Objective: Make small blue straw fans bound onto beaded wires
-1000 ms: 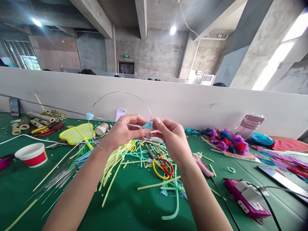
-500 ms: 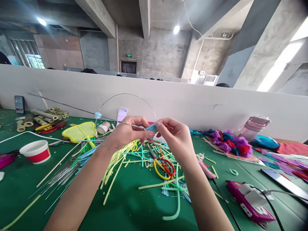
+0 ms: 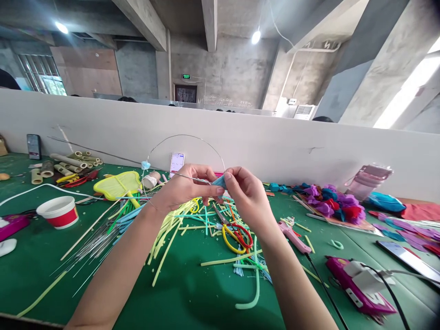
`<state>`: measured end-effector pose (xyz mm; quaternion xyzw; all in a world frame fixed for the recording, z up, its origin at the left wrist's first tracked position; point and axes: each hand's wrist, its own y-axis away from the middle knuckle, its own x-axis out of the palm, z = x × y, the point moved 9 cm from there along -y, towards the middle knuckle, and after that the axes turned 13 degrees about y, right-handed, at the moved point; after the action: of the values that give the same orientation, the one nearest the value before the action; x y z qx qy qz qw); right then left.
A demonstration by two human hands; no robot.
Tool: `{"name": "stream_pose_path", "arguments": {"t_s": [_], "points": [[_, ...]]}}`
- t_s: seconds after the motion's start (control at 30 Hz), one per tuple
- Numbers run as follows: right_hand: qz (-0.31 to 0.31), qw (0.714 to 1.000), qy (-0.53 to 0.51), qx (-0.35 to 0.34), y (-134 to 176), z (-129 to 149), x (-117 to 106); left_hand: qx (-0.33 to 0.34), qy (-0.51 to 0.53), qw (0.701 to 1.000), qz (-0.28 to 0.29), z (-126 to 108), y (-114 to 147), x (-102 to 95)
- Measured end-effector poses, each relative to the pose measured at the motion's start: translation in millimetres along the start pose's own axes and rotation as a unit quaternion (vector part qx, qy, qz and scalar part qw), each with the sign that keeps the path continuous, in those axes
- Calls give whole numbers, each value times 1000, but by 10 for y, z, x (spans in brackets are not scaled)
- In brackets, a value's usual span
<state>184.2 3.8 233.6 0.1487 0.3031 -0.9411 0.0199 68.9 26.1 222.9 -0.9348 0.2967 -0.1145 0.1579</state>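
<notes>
Above the middle of the green table, both hands meet at a small light-blue piece (image 3: 219, 181), perhaps cloth or paper, on a thin wire. My left hand (image 3: 187, 189) is closed around the wire (image 3: 132, 159), whose long end runs out to the left. Thumb and fingers of my right hand (image 3: 248, 195) pinch the blue piece. A thin loop (image 3: 185, 135) arcs above both hands, with another blue bit (image 3: 145, 165) on its left side. Beneath the hands lie yellow-and-red-handled scissors (image 3: 237, 238) among pale yellow and green strips (image 3: 170, 243).
To the left are a paper cup (image 3: 58, 212), a yellow paddle-shaped thing (image 3: 118, 185), bamboo pieces (image 3: 68, 162) and thin wires (image 3: 87, 250). At right are a pink glue gun (image 3: 294, 236), a magenta power strip (image 3: 357, 288), purple and red scraps (image 3: 333, 204) and a pink bottle (image 3: 369, 181).
The whole view has shifted slightly, so the table things appear a little farther right. Both hands keep the same pinch on the blue piece and wire.
</notes>
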Motion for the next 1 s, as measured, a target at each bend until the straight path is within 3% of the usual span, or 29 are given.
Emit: {"name": "stream_pose_path", "arguments": {"t_s": [0.13,0.27,0.33,0.4,0.47,0.53,0.7,1.0], "points": [[-9,1000,4,9,-96,-99,-80,10,-45,999,-24,8,-43,-67],[-7,991,-87,99,-178,-405,-106,80,-183,975,-98,-47,-118,-339],[23,979,-138,145,-183,-530,-39,119,-295,939,-134,-82,-144,-484],[54,970,-163,174,-172,-599,30,136,-429,879,-156,-95,-164,-568],[79,966,-159,188,-161,-633,86,148,-521,826,-155,-105,-173,-560],[101,971,-125,179,-163,-643,124,150,-554,805,-149,-118,-164,-505],[104,986,-54,117,-208,-628,112,129,-507,841,-138,-172,-119,-356],[27,973,-188,130,-233,-600,-18,104,-258,953,-118,-227,-60,-514]]}}
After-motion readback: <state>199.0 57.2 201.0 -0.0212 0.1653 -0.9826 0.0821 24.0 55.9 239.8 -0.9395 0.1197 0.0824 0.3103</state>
